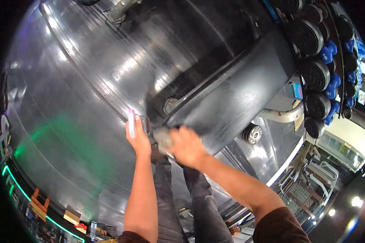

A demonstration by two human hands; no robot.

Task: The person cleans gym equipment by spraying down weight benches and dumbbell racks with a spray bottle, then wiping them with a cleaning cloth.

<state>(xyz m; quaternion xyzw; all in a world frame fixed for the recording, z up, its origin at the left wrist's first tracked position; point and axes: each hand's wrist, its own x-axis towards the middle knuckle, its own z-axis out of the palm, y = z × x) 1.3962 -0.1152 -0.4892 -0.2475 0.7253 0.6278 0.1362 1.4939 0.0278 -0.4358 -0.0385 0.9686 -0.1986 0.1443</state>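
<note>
My left hand (140, 139) is closed round a slim pink-and-white object (131, 123), whose kind I cannot tell. Close to its right, my right hand (188, 148) is smeared by motion, its fingers bent over a greyish, cloth-like wad (163, 139). That wad overlaps the near end of a long black padded bench (235, 89), which slants up to the right. My legs, in dark trousers (170, 198), show below the hands.
Dumbbell racks line the right side, with black round-headed dumbbells (315, 75) and small blue ones (332, 86). A weight plate stack (252, 133) sits by the bench's pale curved leg (284, 114). Shiny black flooring (77, 117) spreads left. Gym machines (312, 188) stand lower right.
</note>
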